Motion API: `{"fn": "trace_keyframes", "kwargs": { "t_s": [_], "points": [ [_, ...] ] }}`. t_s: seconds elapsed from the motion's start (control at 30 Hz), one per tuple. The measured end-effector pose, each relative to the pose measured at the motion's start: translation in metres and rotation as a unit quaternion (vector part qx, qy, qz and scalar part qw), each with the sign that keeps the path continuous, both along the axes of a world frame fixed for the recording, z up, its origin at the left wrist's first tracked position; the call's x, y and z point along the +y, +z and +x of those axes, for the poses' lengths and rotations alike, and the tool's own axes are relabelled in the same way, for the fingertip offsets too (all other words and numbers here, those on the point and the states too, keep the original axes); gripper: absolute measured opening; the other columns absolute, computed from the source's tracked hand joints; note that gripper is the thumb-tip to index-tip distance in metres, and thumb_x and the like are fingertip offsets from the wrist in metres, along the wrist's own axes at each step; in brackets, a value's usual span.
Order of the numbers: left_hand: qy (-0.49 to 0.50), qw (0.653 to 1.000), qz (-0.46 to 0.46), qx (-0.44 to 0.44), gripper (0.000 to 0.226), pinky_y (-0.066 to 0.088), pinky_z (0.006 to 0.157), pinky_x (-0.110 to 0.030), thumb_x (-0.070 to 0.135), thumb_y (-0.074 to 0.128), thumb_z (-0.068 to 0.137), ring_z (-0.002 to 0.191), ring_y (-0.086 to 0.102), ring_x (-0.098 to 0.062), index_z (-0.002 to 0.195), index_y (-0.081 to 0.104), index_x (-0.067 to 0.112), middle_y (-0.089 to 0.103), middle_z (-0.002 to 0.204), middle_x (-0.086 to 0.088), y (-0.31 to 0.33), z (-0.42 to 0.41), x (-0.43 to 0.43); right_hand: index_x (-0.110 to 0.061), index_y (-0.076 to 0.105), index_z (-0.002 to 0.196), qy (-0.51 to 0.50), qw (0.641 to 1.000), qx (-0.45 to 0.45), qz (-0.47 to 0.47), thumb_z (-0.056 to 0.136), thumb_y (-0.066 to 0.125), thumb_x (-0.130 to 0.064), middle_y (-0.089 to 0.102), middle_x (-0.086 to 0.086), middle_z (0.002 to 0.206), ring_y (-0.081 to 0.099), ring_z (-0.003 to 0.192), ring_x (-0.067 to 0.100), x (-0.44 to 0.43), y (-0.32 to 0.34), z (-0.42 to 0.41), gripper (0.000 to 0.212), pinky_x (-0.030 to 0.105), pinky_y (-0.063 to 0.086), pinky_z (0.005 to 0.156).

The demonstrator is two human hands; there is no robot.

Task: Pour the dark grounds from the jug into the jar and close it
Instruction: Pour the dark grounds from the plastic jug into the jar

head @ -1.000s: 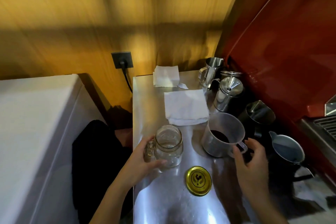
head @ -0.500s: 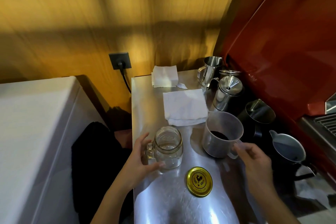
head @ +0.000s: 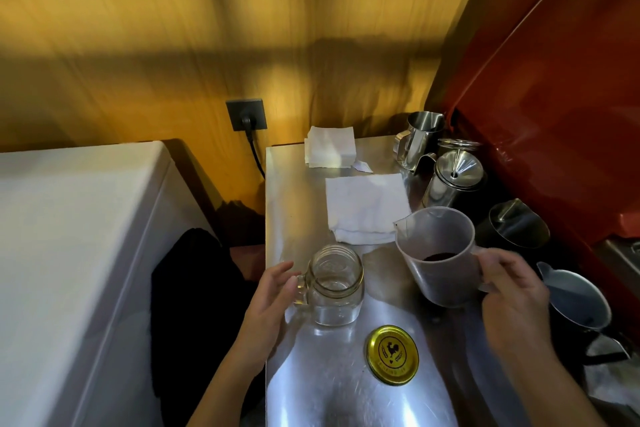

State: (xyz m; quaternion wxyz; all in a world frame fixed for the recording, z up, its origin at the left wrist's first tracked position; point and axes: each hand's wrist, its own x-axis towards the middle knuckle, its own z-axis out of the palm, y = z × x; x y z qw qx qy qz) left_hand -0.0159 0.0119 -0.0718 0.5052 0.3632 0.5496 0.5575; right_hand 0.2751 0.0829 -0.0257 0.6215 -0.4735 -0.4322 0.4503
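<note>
Count: one glass jar (head: pixel 334 286), one translucent plastic jug (head: pixel 437 255), one gold lid (head: pixel 393 354), two stacks of white napkins, five metal or dark pitchers along the right side of the steel counter (head: pixel 294 218).

Jar: clear glass, side handle, threaded open mouth, appears empty, upright on the counter. It stands just right of the left hand (head: pixel 268 302). Left fingers are loosely spread and curved around the jar's handle side; contact with the glass handle cannot be confirmed.

Jug: frosted grey, pouring spout pointing away toward the larger napkin stack (head: pixel 367 206). Dark grounds (head: pixel 439 256) form a small patch visible inside, low against the wall nearest the handle. The jug is tilted slightly; whether its base is off the counter I cannot tell. Right hand (head: pixel 512 295) grips its handle, fingers curled together around it; the hand is motion-blurred. The jug sits left of the right fingers, apart from the jar.

Lid: flat on the counter, printed face up with a dark rooster emblem, nearer the wearer than both sets of fingertips, between the two wrists, touching neither jar nor jug.

Smaller napkin stack (head: pixel 330 151) lies far beyond the fingers, near the wall.
</note>
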Motion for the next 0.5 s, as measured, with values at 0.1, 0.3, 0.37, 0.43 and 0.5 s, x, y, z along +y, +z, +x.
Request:
{"fn": "trace_keyframes", "kwargs": {
  "t_s": [0.1,0.3,0.37,0.43,0.5],
  "points": [
    [0.041,0.997,-0.015,-0.06,0.027,0.052,0.079,-0.031,0.045,0.069,0.074,0.084,0.065,-0.019,0.084,0.07,0.02,0.07,0.085,-0.004,-0.01,0.001,0.007,-0.025,0.069,0.081,0.014,1.0,0.015,0.019,0.064,0.071,-0.044,0.072,-0.009,0.077,0.062,0.075,0.004,0.007,0.007,0.0,0.026,0.012,0.051,0.063],
    [0.026,0.995,-0.023,-0.093,0.05,0.038,0.086,-0.049,0.058,0.081,0.061,0.088,0.052,-0.032,0.079,0.067,0.014,0.06,0.084,-0.017,-0.021,0.004,0.013,-0.025,0.071,0.085,0.055,0.997,0.008,0.051,0.075,0.063,-0.025,0.073,-0.008,0.079,0.063,0.077,0.006,0.011,0.019,-0.006,0.013,0.013,0.051,0.066],
    [0.011,0.995,-0.022,-0.099,0.05,0.041,0.084,-0.045,0.058,0.081,0.061,0.086,0.056,-0.029,0.079,0.067,0.014,0.066,0.084,-0.012,-0.021,0.005,0.012,-0.024,0.071,0.082,0.066,0.997,0.002,0.046,0.073,0.064,-0.029,0.073,-0.008,0.075,0.063,0.073,0.006,0.009,0.026,-0.008,0.012,0.013,0.051,0.064],
    [0.006,0.996,-0.014,-0.092,0.043,0.042,0.083,-0.044,0.056,0.077,0.067,0.087,0.058,-0.027,0.077,0.066,0.016,0.068,0.083,-0.008,-0.021,0.006,0.01,-0.023,0.071,0.081,0.071,0.996,-0.02,0.041,0.071,0.064,-0.032,0.072,-0.008,0.073,0.062,0.072,0.007,0.008,0.033,-0.012,0.014,0.014,0.051,0.064],
    [0.011,0.997,-0.002,-0.077,0.032,0.04,0.086,-0.048,0.049,0.069,0.078,0.091,0.056,-0.029,0.078,0.067,0.017,0.069,0.085,-0.007,-0.022,0.007,0.009,-0.022,0.07,0.081,0.08,0.996,-0.034,0.038,0.079,0.059,-0.023,0.071,-0.007,0.072,0.061,0.074,0.011,0.008,0.037,-0.016,0.011,0.02,0.05,0.066]
  ]
}}
